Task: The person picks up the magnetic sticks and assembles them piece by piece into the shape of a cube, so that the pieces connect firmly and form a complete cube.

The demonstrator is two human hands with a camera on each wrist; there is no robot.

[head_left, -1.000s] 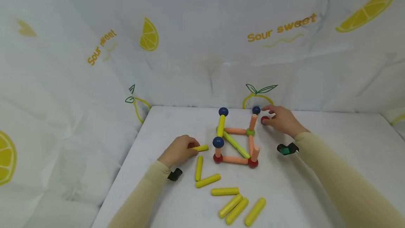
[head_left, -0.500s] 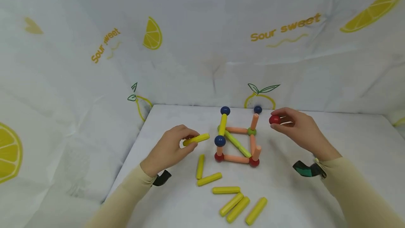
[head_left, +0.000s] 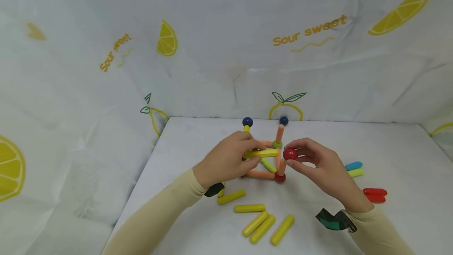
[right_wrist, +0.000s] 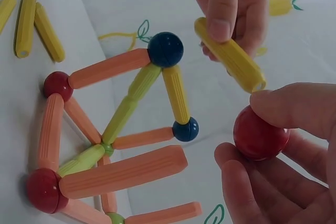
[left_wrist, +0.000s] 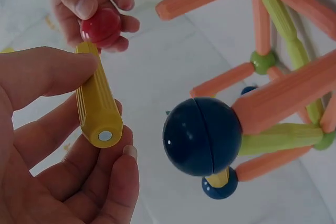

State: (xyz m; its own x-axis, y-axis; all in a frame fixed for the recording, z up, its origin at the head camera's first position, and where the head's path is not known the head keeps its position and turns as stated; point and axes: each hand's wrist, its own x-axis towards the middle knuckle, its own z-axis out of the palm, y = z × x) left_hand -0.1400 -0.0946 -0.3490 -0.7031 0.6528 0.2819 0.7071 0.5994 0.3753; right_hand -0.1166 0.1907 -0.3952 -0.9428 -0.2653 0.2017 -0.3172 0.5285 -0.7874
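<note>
Lemon-printed white sheeting (head_left: 212, 78), creased and lettered "Sour sweet", rises behind a white table (head_left: 198, 141). Above that table, a yellow stick (head_left: 263, 153) and a red ball (head_left: 290, 154) are held up close together, and the head view shows a narrow gap between the stick's end and the ball. Only the left wrist view looks straight at the stick's near end, where a small pale disc (left_wrist: 105, 136) is set. From the head, the left hand (head_left: 230, 158) covers part of the stick-and-ball frame (head_left: 260, 174); both wrist views reveal what lies behind it, a dark blue ball (right_wrist: 165, 49) at a corner, and the right wrist view shows a yellow bar (right_wrist: 176, 95) joining it to another blue ball (right_wrist: 186, 129). As for the grip, the left hand pinches the stick between thumb and fingers, held about as narrow as the stick is thick. The right hand (head_left: 320, 164) holds the red ball at its fingertips, thumb and fingers parted by the ball's width. On the table, loose yellow sticks (head_left: 249, 208) lie scattered nearer the person, a loose blue ball (head_left: 284, 121) sits at the back edge, and red sticks (head_left: 375, 191) rest beyond the right hand.
</note>
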